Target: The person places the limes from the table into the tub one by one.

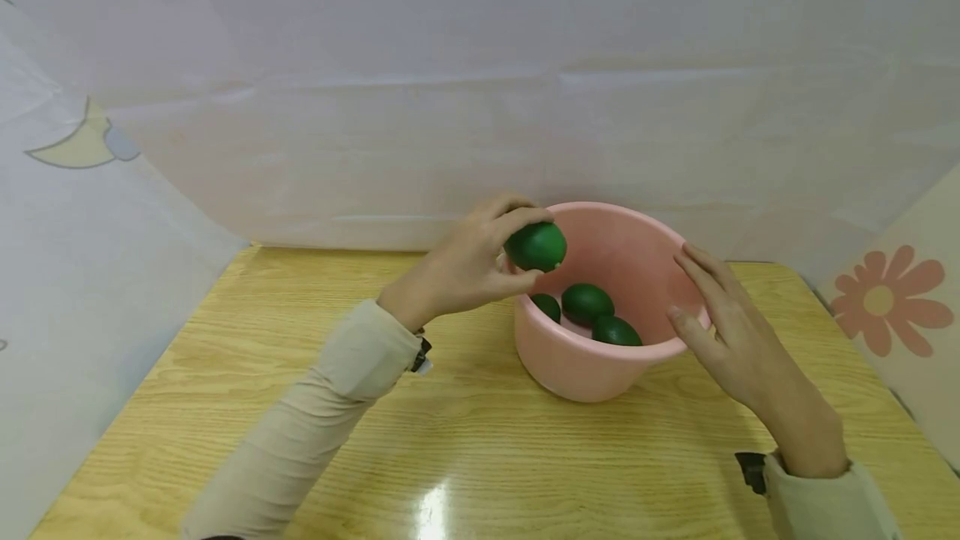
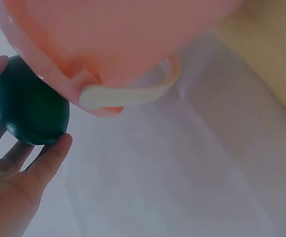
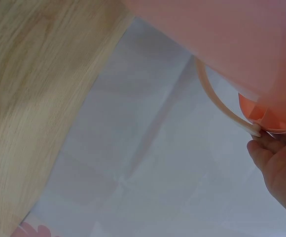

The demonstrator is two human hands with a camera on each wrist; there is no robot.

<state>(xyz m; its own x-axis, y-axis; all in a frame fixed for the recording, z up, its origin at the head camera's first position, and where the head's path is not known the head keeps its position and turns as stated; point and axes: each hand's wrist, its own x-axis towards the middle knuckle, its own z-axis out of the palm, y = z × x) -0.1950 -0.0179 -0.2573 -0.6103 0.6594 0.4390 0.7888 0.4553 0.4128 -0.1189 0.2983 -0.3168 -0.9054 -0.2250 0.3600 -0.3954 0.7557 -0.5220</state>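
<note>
The left hand (image 1: 468, 261) grasps a dark green fruit (image 1: 536, 246), fingers curled over its top and the thumb under it. The fruit is held in the air right at the near-left rim of the pink bucket (image 1: 585, 373), level with the rim and partly over the opening. From the left wrist view the same fruit (image 2: 29, 101) sits between the fingertips and thumb, touching or nearly touching the bucket's outer wall beside its pale handle (image 2: 128, 95).

The right hand (image 1: 731, 327) lies flat against the right side of the bucket, fingers straight and together, thumb at the rim; it grips nothing. In the right wrist view the hand (image 3: 278, 170) touches the bucket's edge near the handle's end.

Inside the bucket lie three more green fruits (image 1: 587, 303), clustered on the bottom toward the near side, touching one another.

The bucket stands on a light wooden table (image 1: 465, 440). A white sheet (image 1: 480, 90) hangs behind, and a flower-printed panel (image 1: 892, 300) stands at the right.
</note>
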